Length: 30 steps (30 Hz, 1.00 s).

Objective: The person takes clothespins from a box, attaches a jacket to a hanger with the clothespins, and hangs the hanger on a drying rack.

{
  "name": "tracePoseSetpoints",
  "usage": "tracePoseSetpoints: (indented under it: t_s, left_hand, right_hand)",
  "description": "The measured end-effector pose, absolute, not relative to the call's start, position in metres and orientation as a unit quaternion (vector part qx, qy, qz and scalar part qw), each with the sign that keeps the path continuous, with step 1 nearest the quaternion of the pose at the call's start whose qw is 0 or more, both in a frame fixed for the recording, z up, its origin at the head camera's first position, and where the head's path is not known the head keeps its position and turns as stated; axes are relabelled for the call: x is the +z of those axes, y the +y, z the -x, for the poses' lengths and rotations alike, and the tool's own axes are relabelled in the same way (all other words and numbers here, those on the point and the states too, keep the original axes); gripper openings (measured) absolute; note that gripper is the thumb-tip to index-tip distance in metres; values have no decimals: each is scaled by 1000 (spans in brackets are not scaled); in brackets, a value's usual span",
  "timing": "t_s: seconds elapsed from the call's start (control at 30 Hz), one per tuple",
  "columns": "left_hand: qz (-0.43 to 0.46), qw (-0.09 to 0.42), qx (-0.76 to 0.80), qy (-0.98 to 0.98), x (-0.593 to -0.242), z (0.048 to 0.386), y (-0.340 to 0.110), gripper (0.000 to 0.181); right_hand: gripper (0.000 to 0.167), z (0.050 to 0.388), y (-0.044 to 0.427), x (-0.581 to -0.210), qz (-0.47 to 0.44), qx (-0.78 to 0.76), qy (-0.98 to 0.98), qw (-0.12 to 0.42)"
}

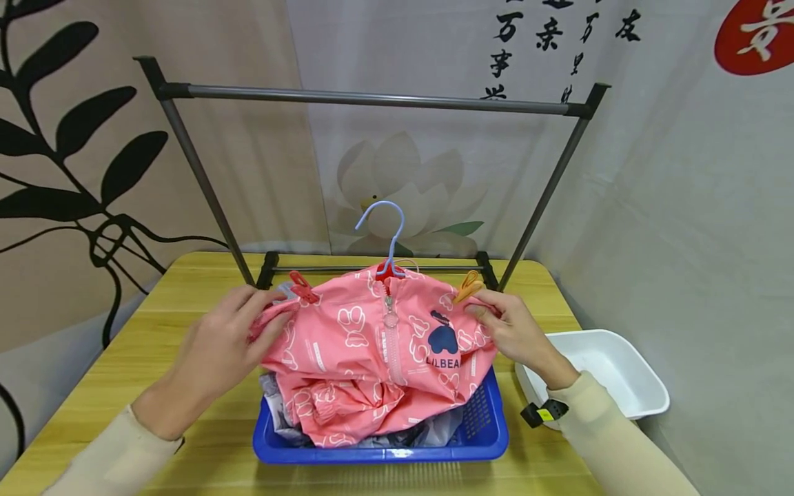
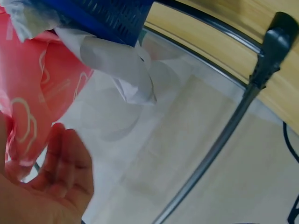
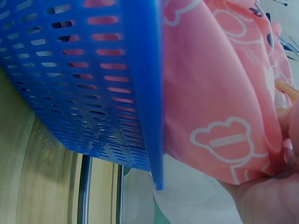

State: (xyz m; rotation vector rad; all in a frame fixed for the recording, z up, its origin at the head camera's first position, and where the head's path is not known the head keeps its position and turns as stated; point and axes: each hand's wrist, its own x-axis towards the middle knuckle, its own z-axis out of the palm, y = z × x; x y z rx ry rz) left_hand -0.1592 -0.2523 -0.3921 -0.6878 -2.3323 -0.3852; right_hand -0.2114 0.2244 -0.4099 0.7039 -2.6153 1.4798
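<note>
A pink child's jacket (image 1: 360, 337) with white bear outlines and a front zipper hangs on a light blue hanger (image 1: 397, 231), its lower part bunched over a blue basket (image 1: 381, 455). My left hand (image 1: 226, 337) pinches the jacket's shoulder on the left, close to a red clothespin (image 1: 304, 288). On the other side my right hand (image 1: 515, 331) grips the opposite shoulder, just below a yellow clothespin (image 1: 468, 288). The right wrist view shows the pink cloth gathered between thumb and fingers.
Grey clothes (image 1: 282, 413) lie in the basket under the jacket. Behind it stands a metal drying rack (image 1: 372, 98) with a high crossbar. A white basin (image 1: 611, 372) sits at the right of the wooden table (image 1: 143, 344). Printed curtains hang behind.
</note>
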Motion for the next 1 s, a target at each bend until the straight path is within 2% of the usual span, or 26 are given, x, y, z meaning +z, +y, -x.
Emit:
tracePoseSetpoints:
  t_s: [0.13,0.27,0.37,0.47,0.6,0.73,0.83,1.0]
  left_hand:
    - [216,286,-163,-919,-392,149,-263,44]
    - [186,253,-192,-930,-396,140,-276,31]
    - [163,222,-234,-932,-401,135,-285,32]
    - [125,152,-303,-932,-406,131,-291,43]
    - [52,22,-377,-925,-413,127,-293,58]
    - [6,-91,-433,-897,-421,127,-289,59]
    - [-4,-151,-482,-863,-428,127,-286,58]
    - [10,-215,-542,-812,-436,127,-283,64]
  right_hand:
    - [19,211,224,-410,-229,483,-844,30]
    - [20,210,225,-410,-225,488,-842,34]
    - [21,209,226,-411,-217,489,-844,35]
    - [20,208,227,-412,-215,488,-845,36]
    - [19,206,228,-412,-218,488,-844,38]
    - [18,205,228,-412,-213,488,-845,39]
    - [19,206,229,-413,-206,485,-849,36]
    - [21,205,229,-415,-203,486,-850,33]
